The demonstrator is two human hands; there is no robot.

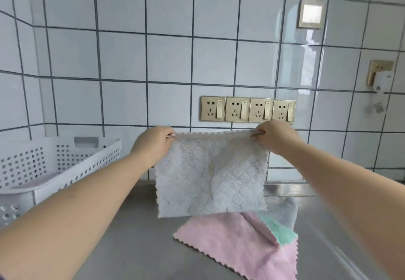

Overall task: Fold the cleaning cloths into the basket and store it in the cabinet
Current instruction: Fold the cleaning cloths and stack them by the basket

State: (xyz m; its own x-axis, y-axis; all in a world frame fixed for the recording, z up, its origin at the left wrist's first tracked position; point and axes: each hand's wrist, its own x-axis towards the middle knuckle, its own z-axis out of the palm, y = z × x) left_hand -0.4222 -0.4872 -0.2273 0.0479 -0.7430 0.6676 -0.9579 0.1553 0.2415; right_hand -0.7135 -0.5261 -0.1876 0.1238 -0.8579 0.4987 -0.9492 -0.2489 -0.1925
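A grey quilted cleaning cloth (211, 174) hangs spread out in the air above the steel counter. My left hand (153, 143) pinches its top left corner and my right hand (274, 136) pinches its top right corner. Below it on the counter lies a pink cloth (236, 242), with a green cloth (279, 228) and another grey cloth (289, 210) lying on its far right part. A white perforated basket (65, 159) stands on the counter at the left, with something pink inside it.
The steel counter (135, 236) runs up to a white tiled wall. A row of gold sockets (247, 110) sits on the wall just behind my hands. Another socket with a white plug (381, 78) is at the right.
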